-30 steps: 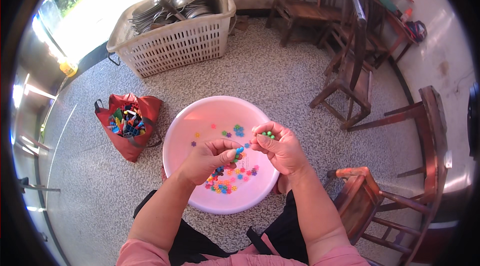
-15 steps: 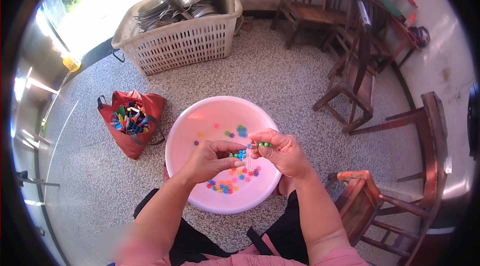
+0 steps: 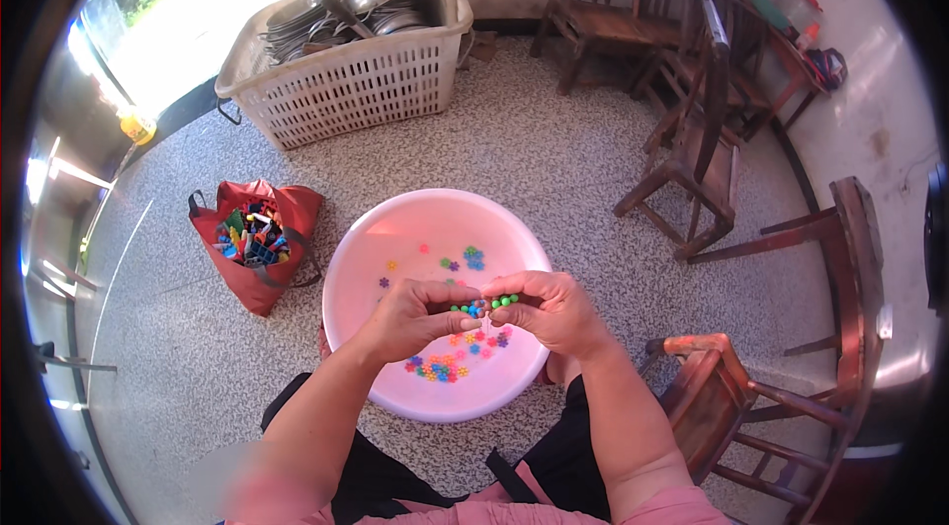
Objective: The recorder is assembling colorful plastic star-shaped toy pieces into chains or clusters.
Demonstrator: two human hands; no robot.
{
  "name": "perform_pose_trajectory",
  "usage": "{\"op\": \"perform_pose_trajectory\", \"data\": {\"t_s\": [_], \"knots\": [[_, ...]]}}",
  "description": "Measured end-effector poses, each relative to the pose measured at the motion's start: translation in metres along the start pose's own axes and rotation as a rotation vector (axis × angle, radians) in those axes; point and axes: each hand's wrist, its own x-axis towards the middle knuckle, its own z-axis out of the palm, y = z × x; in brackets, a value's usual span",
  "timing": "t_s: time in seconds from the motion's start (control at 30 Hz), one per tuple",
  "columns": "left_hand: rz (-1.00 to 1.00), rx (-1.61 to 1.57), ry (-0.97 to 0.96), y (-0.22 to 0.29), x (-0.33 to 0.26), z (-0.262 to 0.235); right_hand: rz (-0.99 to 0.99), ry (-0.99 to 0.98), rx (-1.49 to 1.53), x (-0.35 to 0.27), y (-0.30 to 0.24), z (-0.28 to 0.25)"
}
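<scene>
Over a pink basin (image 3: 425, 217), my two hands meet almost fingertip to fingertip. My left hand (image 3: 410, 320) pinches a small cluster of blue and green beads (image 3: 475, 309) between thumb and fingers. Green beads (image 3: 505, 301) stick out from the pinch of my right hand (image 3: 556, 313), right beside that cluster. A thin, pale strand seems to hang below the fingers; whether it joins the two groups is too small to tell. Loose flower-shaped beads (image 3: 438, 369) in several colours lie on the basin's bottom, and others are scattered toward its far side (image 3: 474, 258).
Left of the basin, a red bag (image 3: 242, 273) full of colourful toy pieces stands on the speckled floor (image 3: 395, 149). A white slatted basket (image 3: 346, 90) of metal pans is farther back. Wooden chairs (image 3: 707, 392) line the right side, near my right arm.
My right hand has come left and slightly down, bringing its green beads up against the cluster in my left hand. The left hand has hardly moved.
</scene>
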Motion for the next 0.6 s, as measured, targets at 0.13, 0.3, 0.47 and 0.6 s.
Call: {"op": "perform_pose_trajectory", "data": {"t_s": [0.13, 0.3, 0.47, 0.6], "knots": [[-0.023, -0.004, 0.0, -0.002, -0.001, -0.002, -0.078, -0.004, -0.106, 0.002, 0.0, 0.002], [0.03, -0.034, 0.009, -0.001, -0.003, -0.003, -0.094, 0.058, -0.094, 0.004, -0.004, 0.006], [0.014, -0.055, 0.024, 0.002, -0.007, -0.007, -0.209, -0.006, -0.238, 0.01, -0.006, 0.012], [0.042, -0.065, 0.046, 0.007, -0.007, -0.008, -0.077, 0.051, -0.04, 0.012, -0.01, 0.014]]}}
